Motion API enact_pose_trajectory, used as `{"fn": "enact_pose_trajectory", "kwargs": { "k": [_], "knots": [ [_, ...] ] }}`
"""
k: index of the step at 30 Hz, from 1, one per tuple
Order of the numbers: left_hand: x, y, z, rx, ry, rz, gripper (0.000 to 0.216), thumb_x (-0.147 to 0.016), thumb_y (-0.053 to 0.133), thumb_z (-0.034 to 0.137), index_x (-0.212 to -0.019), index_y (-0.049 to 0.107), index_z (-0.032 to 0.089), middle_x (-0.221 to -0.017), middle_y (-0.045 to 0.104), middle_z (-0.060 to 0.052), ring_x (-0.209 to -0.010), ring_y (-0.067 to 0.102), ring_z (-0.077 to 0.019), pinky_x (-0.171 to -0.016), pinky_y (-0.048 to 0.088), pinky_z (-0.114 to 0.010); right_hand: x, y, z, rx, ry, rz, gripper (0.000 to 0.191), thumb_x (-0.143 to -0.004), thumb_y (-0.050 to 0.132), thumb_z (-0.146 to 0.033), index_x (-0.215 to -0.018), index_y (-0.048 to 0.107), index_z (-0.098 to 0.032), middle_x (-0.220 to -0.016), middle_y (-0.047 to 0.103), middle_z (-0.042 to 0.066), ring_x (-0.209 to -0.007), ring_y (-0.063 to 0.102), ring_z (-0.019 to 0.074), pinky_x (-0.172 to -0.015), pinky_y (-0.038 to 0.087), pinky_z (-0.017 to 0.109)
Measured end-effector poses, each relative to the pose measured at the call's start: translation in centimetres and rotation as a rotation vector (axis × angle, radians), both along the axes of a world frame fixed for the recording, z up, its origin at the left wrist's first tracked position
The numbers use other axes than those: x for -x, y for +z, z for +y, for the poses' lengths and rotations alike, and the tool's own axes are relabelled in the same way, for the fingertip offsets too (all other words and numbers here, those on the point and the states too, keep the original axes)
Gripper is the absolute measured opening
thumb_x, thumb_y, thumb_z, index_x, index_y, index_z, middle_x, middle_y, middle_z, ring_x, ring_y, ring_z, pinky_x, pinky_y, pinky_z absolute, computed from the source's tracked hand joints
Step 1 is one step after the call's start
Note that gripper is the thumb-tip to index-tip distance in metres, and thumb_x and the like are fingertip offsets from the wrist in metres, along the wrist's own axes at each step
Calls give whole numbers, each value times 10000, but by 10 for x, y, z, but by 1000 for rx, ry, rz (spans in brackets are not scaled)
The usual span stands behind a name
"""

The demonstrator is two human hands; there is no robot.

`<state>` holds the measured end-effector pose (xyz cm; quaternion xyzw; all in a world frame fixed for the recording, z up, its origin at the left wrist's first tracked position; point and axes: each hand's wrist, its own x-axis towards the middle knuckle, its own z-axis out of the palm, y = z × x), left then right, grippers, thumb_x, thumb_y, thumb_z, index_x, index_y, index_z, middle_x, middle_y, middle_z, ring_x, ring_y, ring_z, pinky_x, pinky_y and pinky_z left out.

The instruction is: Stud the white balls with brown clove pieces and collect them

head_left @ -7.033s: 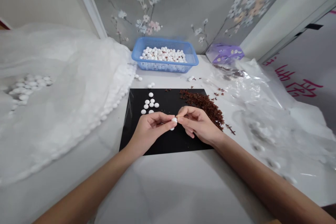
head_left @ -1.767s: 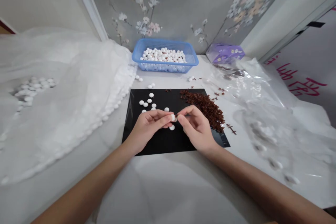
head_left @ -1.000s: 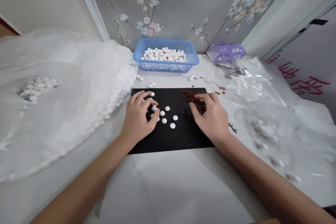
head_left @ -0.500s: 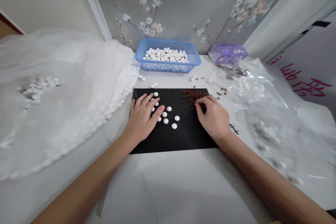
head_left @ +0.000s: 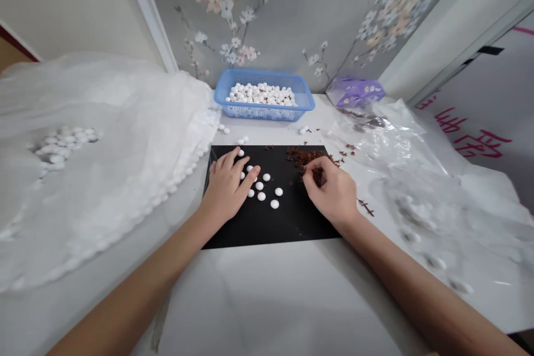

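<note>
On a black mat [head_left: 267, 228] lie several small white domed pieces [head_left: 274, 204] beside a pile of small reddish-brown spiky pieces [head_left: 297, 156]. My left hand [head_left: 225, 186] rests among the white pieces at the mat's left, fingers stretched and apart, partly covering some of them. One white piece [head_left: 241, 153] sits right at its fingertips. At the near edge of the brown pile, my right hand [head_left: 331, 189] has thumb and forefinger pinched together. Whatever is between those fingertips is too small or hidden to tell.
Behind the mat stands a blue basket [head_left: 306, 107] holding white and brown pieces. A large translucent bag [head_left: 137, 178] of white pieces fills the left. Clear plastic bags [head_left: 450, 206] and a purple packet [head_left: 356, 90] lie at the right. Loose brown pieces [head_left: 366, 207] are scattered beside the mat.
The view has shifted slightly. My right hand has drawn a little toward me from the brown pile, still pinched. The left hand's fingers have moved slightly among the white pieces.
</note>
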<state>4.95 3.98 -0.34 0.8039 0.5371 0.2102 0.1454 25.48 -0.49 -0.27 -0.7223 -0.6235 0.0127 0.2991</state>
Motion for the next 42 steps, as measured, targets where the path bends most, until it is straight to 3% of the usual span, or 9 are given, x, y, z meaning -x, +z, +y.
{"fn": "enact_pose_trajectory", "kwargs": {
  "k": [3, 7, 15, 23, 28, 32, 39, 42],
  "knots": [
    [1, 0, -2, -35, 25, -14, 510, -913, 308, 443, -1207, 545, 101, -1330, 466, -149, -1254, 374, -274, -1049, 282, -456, -1, -2, 1, -14, 9, 32, 56, -752, 500, -265, -747, 532, -220, -503, 511, -46, -427, 453, 124, -487, 329, 249],
    [1, -1, -3, -53, 11, 49, 479, -903, 351, 418, -1220, 537, 110, -1339, 449, -151, -1253, 364, -289, -1045, 274, -466, -2, -4, 2, -17, 52, 36, 62, -771, 492, -262, -768, 533, -216, -561, 545, -35, -426, 457, 114, -486, 344, 248],
    [0, -4, -2, 23, 23, 33, 452, -905, 331, 427, -1222, 516, 164, -1385, 428, -119, -1289, 325, -289, -1059, 225, -517, -1, -6, 1, 0, 158, -90, 113, -788, 512, -256, -854, 594, -215, -950, 628, 20, -594, 563, 130, -500, 376, 257],
    [-2, 1, -2, -89, -5, 30, 416, -920, 320, 382, -1201, 554, 184, -1391, 424, -122, -1275, 358, -276, -1055, 239, -506, 1, -6, 1, 20, 206, -121, 125, -822, 479, -226, -779, 596, -215, -877, 623, 3, -646, 571, 130, -524, 376, 248],
    [-5, 0, 5, -8, -66, 24, 431, -911, 319, 440, -1191, 568, 225, -1433, 386, -90, -1305, 323, -295, -1051, 200, -582, 4, -4, -2, -41, 192, -38, 92, -796, 493, -216, -761, 577, -209, -793, 624, -2, -523, 510, 104, -522, 379, 241],
    [-2, -5, 9, -13, -47, -126, 401, -913, 335, 378, -1131, 602, 174, -1344, 489, -97, -1249, 403, -245, -1054, 292, -465, 5, -4, -4, -121, 150, 49, 78, -792, 512, -251, -799, 579, -211, -637, 574, -18, -470, 478, 104, -505, 392, 235],
    [1, -5, 9, -9, 58, -342, 261, -854, 450, 277, -955, 664, 168, -1167, 584, -92, -1092, 544, -220, -926, 442, -364, 7, -10, -3, -136, 209, 388, 118, -855, 490, -293, -878, 549, -193, -811, 638, 27, -489, 496, 91, -462, 383, 234],
    [2, -4, 9, -33, 85, -385, 249, -853, 461, 290, -858, 681, 174, -1105, 613, -81, -1036, 574, -209, -896, 456, -341, 9, -8, -3, -119, 247, 421, 89, -840, 511, -265, -848, 558, -190, -853, 632, 29, -493, 472, 80, -449, 368, 229]
  ]
}}
